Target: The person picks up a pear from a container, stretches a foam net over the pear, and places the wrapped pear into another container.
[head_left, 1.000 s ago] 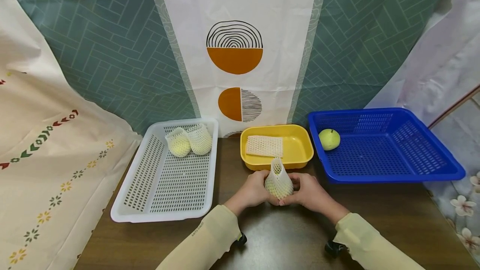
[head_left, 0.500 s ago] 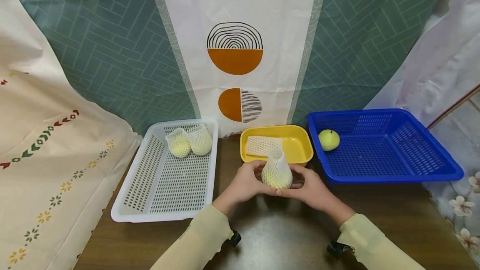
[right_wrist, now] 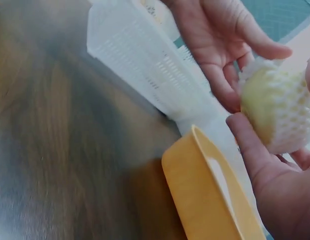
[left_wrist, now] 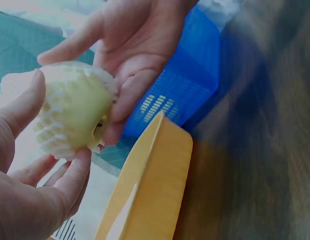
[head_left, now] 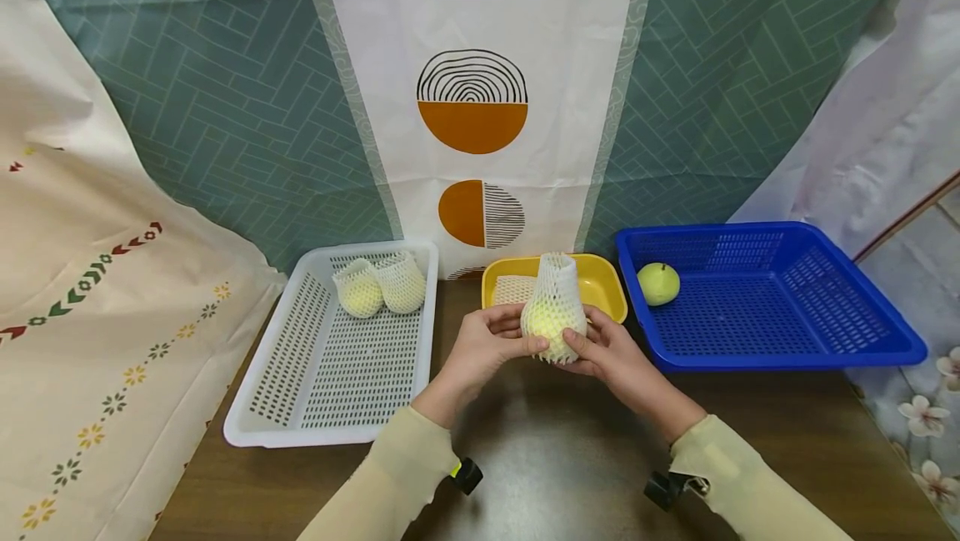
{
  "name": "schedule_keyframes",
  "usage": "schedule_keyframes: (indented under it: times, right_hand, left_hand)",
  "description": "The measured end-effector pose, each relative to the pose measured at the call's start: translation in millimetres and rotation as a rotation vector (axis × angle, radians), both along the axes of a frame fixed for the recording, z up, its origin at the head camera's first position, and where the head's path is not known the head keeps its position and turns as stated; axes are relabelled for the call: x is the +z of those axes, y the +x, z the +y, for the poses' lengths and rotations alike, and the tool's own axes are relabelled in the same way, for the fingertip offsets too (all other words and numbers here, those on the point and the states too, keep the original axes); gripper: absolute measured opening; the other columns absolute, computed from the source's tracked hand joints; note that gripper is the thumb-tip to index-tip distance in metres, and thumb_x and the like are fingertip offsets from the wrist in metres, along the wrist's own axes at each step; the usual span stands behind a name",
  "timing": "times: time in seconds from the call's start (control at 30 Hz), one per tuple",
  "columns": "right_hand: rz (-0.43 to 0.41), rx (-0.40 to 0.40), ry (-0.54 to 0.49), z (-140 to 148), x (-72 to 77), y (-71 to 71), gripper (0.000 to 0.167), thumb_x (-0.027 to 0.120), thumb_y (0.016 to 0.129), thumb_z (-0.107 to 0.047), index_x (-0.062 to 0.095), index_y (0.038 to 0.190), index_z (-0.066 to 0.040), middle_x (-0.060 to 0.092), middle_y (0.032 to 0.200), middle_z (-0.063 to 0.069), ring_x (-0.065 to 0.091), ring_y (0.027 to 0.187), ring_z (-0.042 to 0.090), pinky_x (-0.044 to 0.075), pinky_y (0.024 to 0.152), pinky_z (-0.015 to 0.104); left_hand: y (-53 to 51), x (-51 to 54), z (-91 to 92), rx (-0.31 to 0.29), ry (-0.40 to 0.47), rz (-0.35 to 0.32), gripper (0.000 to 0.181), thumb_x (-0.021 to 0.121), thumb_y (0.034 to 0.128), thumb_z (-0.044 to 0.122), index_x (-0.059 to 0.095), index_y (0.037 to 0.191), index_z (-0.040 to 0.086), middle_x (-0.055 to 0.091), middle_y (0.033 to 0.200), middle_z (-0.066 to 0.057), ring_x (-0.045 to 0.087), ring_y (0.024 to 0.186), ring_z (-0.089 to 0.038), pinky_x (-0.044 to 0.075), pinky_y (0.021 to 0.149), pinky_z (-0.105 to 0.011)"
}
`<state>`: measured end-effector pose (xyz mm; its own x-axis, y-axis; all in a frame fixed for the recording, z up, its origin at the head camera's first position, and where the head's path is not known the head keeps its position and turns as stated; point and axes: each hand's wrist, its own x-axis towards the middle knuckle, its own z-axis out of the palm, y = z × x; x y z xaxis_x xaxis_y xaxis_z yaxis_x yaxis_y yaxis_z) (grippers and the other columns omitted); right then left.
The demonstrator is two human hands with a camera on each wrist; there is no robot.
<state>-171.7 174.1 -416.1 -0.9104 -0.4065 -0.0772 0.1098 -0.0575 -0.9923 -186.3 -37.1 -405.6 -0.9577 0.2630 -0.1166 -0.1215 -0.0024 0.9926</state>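
A yellow-green fruit in a white foam net (head_left: 553,316) is held up between both hands, above the front edge of the yellow tray (head_left: 603,287). The left hand (head_left: 487,351) grips its left side, thumb on the front; the right hand (head_left: 617,362) grips the right side the same way. The net's narrow sleeve stands up above the fruit. In the left wrist view the fruit's bare end (left_wrist: 90,112) shows a dark hollow, with fingers of both hands around it. The right wrist view shows the netted fruit (right_wrist: 277,107) between the two hands.
At the left, a white basket (head_left: 255,408) holds two netted fruits (head_left: 362,295). A blue basket (head_left: 787,358) at the right holds a bare yellow-green fruit (head_left: 658,283). Flat foam netting (head_left: 513,289) lies in the yellow tray. Patterned cloth hangs behind the table.
Both hands have raised the netted fruit from near the tabletop, and it now overlaps the yellow tray in view. The net's opening has tilted away, and the thumbs have moved up onto the fruit's front.
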Motion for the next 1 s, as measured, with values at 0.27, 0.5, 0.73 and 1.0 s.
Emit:
schedule_keyframes:
  times: [0.27, 0.5, 0.73, 1.0]
  right_hand:
    - [-0.048, -0.070, -0.092, -5.8, 1.8, -1.7, 0.064, 0.063, 0.089, -0.024, 0.028, 0.142, -0.015, 0.043, 0.135, 0.017, 0.060, 0.110, 0.024, 0.052, 0.086, 0.044]
    - [-0.038, -0.091, -0.140, -5.7, 0.8, -2.1, 0.064, 0.064, 0.089, -0.016, 0.028, 0.142, -0.013, 0.042, 0.136, 0.015, 0.059, 0.111, 0.020, 0.052, 0.086, 0.041]
    - [-0.019, -0.095, -0.173, -6.6, 0.8, -3.9, 0.065, 0.064, 0.088, -0.010, 0.028, 0.142, -0.013, 0.041, 0.136, 0.013, 0.060, 0.110, 0.020, 0.052, 0.086, 0.041]
    - [-0.011, -0.105, -0.168, -7.2, -0.8, -5.2, 0.070, 0.067, 0.085, -0.006, 0.028, 0.142, -0.014, 0.042, 0.136, 0.013, 0.060, 0.109, 0.022, 0.053, 0.086, 0.038]
  left_hand:
    - [1.3, -2.4, 1.2, -0.012, -0.001, -0.020, 0.063, 0.083, 0.0687, 0.027, 0.058, 0.126, 0.021, 0.065, 0.114, -0.009, 0.067, 0.097, -0.020, 0.055, 0.082, -0.036]
    - [-0.2, -3.2, -1.3, -0.038, 0.079, -0.095, 0.058, 0.070, 0.0803, 0.039, 0.055, 0.130, 0.014, 0.065, 0.106, -0.010, 0.067, 0.090, -0.019, 0.055, 0.082, -0.036]
    - [-1.9, -0.6, -1.1, -0.013, 0.185, -0.179, 0.044, 0.056, 0.0924, 0.035, 0.056, 0.125, 0.007, 0.063, 0.092, -0.007, 0.063, 0.081, -0.016, 0.056, 0.080, -0.035]
    - [-2.3, 3.2, 0.5, 0.041, 0.220, -0.155, 0.036, 0.061, 0.0905, 0.023, 0.059, 0.121, 0.004, 0.062, 0.106, -0.009, 0.062, 0.082, -0.014, 0.055, 0.078, -0.029]
